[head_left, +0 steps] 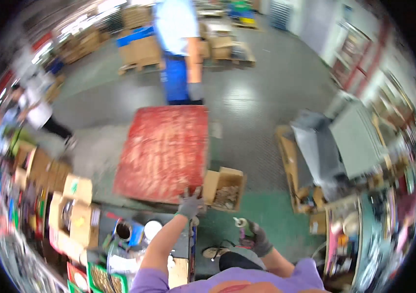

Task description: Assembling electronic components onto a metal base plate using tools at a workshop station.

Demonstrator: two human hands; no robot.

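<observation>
My left hand [189,203], in a grey glove, reaches forward with its fingers spread on the near edge of a large worn red panel [164,151]. Scuffed pale streaks cover that panel, and a person [178,49] in a light blue top and blue trousers stands at its far edge, one gloved hand near it. My right hand [259,240], also gloved, is closed around a handheld tool [242,224] with a pale round head and a dark green body; blur hides its exact kind. It is held low on the right, apart from the panel.
An open cardboard box [239,193] of small pieces adjoins the panel's near right corner. Below left, a dark bench [142,212] carries cups and parts, with another open carton [91,219] beside it. Grey panels [354,139] lean at right. Two people [37,110] are at far left.
</observation>
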